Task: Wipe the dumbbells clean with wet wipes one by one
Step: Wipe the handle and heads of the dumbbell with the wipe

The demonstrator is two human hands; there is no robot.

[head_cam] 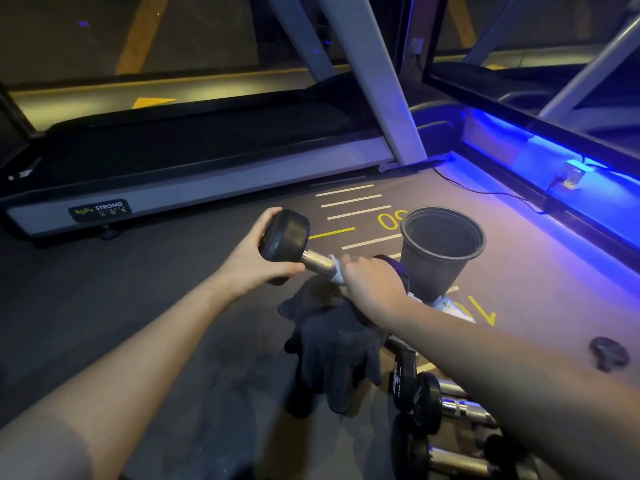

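A dumbbell (294, 249) is held between both hands: its black head is gripped by the left hand (256, 258), while a wet wipe (336, 271) is clenched around its handle by the right hand (370, 285).

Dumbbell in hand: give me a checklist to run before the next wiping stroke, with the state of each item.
1. Left hand holds the dumbbell by its near head: ok.
2. Right hand presses the wipe on the handle: ok.
3. Dumbbell lifted off the floor: ok.
4. Far head wiped: cannot tell, the right hand hides it.
5. Bin upright and close, beside the right hand: ok.
6. Other dumbbells lie by the right forearm, apart from the one held: ok.
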